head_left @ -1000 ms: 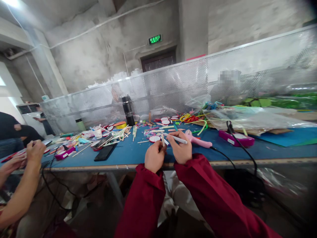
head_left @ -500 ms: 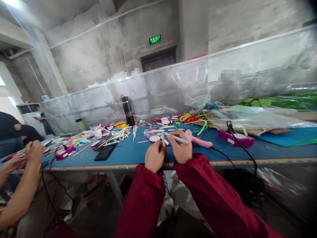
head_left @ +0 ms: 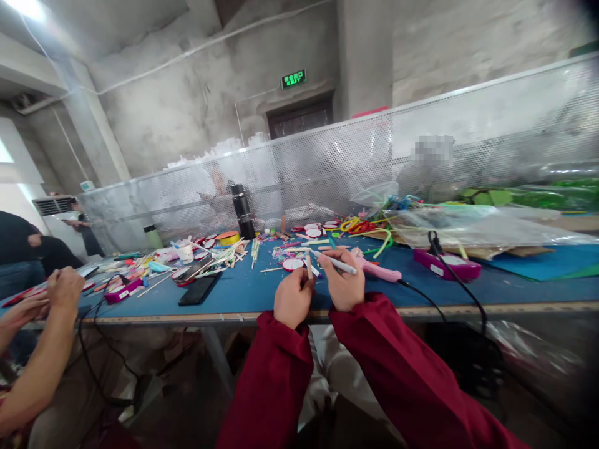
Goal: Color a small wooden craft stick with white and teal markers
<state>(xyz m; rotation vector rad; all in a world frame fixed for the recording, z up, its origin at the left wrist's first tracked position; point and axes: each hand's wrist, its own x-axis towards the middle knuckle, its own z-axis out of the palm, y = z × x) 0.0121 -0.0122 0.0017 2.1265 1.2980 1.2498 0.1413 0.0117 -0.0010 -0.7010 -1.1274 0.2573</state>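
Note:
My left hand (head_left: 292,299) is closed around a small wooden craft stick (head_left: 309,264) that points upward, held at the near edge of the blue table (head_left: 248,290). My right hand (head_left: 345,285) grips a white pen (head_left: 334,262) lying across its fingers, tip toward the stick. Both hands sit close together, almost touching. Both sleeves are dark red. A pink glue gun (head_left: 377,268) lies on the table just right of my right hand.
A black phone (head_left: 196,290) lies left of my hands. Craft sticks, round pieces and coloured pipe cleaners (head_left: 365,224) litter the table. A black flask (head_left: 242,211) stands by the perforated metal screen. A purple device (head_left: 452,263) with a cable lies right. Another person's hands (head_left: 42,299) work at far left.
My hands and the things in them have barely shifted; the view tilted slightly. The other person's hands at left moved a little.

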